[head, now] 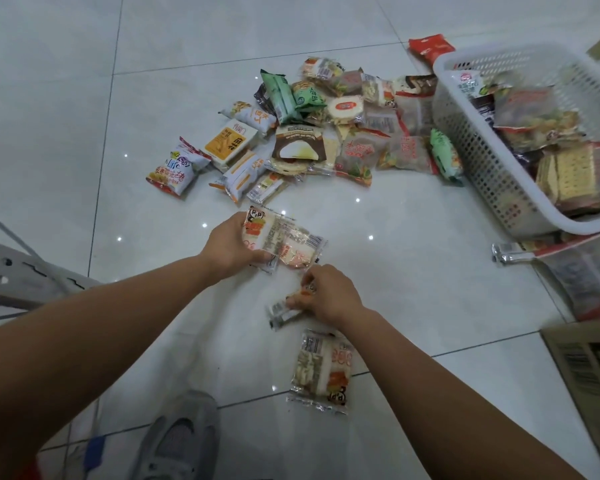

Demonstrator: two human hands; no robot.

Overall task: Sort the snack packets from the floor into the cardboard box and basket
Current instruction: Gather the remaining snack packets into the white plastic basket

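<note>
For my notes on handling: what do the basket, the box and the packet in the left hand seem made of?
Basket: white moulded plastic, by its perforated walls. Box: brown cardboard, matte, printed barcode. Packet in left hand: probably thin clear plastic film, glossy glints.

The left hand (227,245) holds clear panda snack packets (281,237). The right hand (329,294) pinches a small clear packet (283,312). Another clear panda packet (323,370) lies on the shiny white tile floor (430,271) near it. A big pile of bright packets (326,129) lies right beside the white plastic basket (478,161), which has snacks in it.
</note>
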